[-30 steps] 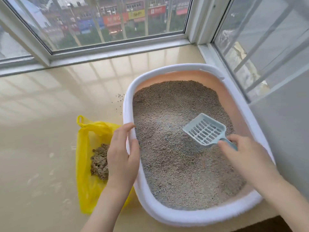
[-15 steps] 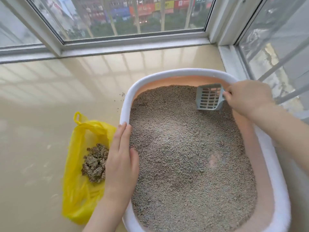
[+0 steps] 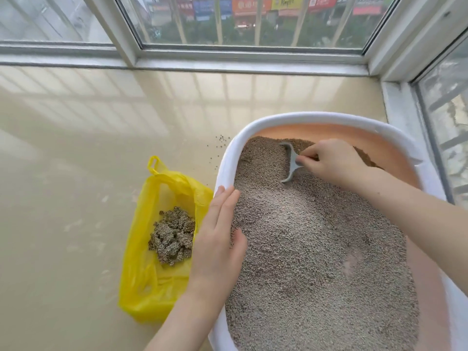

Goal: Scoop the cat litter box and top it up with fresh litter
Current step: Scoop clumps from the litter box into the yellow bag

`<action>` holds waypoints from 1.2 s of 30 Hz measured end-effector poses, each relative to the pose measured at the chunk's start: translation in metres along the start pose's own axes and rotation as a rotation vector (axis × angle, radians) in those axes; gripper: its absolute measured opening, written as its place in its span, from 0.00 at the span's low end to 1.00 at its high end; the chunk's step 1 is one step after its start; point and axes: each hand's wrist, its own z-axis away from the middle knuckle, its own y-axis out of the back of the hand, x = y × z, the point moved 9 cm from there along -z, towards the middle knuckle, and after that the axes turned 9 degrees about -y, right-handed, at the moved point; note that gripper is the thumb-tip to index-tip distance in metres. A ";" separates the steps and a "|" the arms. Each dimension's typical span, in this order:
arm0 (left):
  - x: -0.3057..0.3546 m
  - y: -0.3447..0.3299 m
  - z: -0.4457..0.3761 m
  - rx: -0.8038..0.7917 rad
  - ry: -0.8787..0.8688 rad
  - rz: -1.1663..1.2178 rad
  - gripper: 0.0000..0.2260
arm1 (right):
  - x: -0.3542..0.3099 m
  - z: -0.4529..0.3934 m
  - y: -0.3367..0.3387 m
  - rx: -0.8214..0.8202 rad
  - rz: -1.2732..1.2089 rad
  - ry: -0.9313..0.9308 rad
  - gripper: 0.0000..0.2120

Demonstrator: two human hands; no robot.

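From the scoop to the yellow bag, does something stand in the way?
Partly. The left hand rests flat on the litter box's white rim, just where the yellow bag lies beside it. The scoop, held by the right hand at the box's far end, must pass over that rim and over or around the hand.

A shiny cream floor (image 3: 83, 153) fills the corner and shows pale stripes of window light. White window frames (image 3: 228, 55) run along the back and the right side. Outside are green trees (image 3: 266, 31) and colourful shop signs (image 3: 286, 3).
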 end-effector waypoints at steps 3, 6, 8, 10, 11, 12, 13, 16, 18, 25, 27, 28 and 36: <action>0.001 0.000 0.000 -0.001 0.001 0.005 0.31 | 0.009 0.013 -0.018 -0.041 -0.238 -0.114 0.15; 0.000 -0.001 0.001 -0.001 0.001 -0.003 0.32 | 0.014 0.031 -0.041 -0.067 -0.523 -0.262 0.09; 0.000 -0.001 0.001 0.003 0.002 -0.018 0.31 | 0.015 0.040 -0.053 -0.042 -0.675 -0.352 0.07; 0.001 0.000 0.001 0.005 -0.002 -0.023 0.31 | 0.014 0.047 -0.059 0.011 -0.718 -0.374 0.09; 0.001 0.000 0.001 0.006 -0.004 -0.018 0.30 | 0.013 0.049 -0.057 0.043 -0.718 -0.366 0.10; 0.001 0.000 0.001 0.008 -0.006 -0.016 0.30 | 0.012 0.052 -0.053 0.069 -0.719 -0.350 0.10; 0.001 0.000 0.001 0.008 -0.006 -0.016 0.29 | 0.010 0.053 -0.050 0.085 -0.729 -0.336 0.09; 0.000 0.000 0.002 0.007 0.000 -0.006 0.28 | 0.008 0.059 -0.044 0.098 -0.810 -0.299 0.08; 0.000 0.001 0.002 0.009 0.000 0.008 0.27 | 0.006 0.064 -0.044 0.094 -0.834 -0.294 0.08; 0.002 0.002 0.002 0.021 -0.028 0.024 0.25 | 0.024 0.108 -0.047 0.134 -0.927 -0.375 0.09; 0.002 0.002 0.002 0.021 -0.028 0.026 0.25 | 0.026 0.123 -0.042 0.145 -0.949 -0.377 0.09; 0.002 0.002 0.002 0.021 -0.027 0.025 0.25 | 0.025 0.129 -0.039 0.144 -0.944 -0.373 0.09; 0.001 0.001 0.002 0.031 -0.058 0.050 0.24 | 0.032 0.181 -0.026 0.252 -0.921 -0.451 0.09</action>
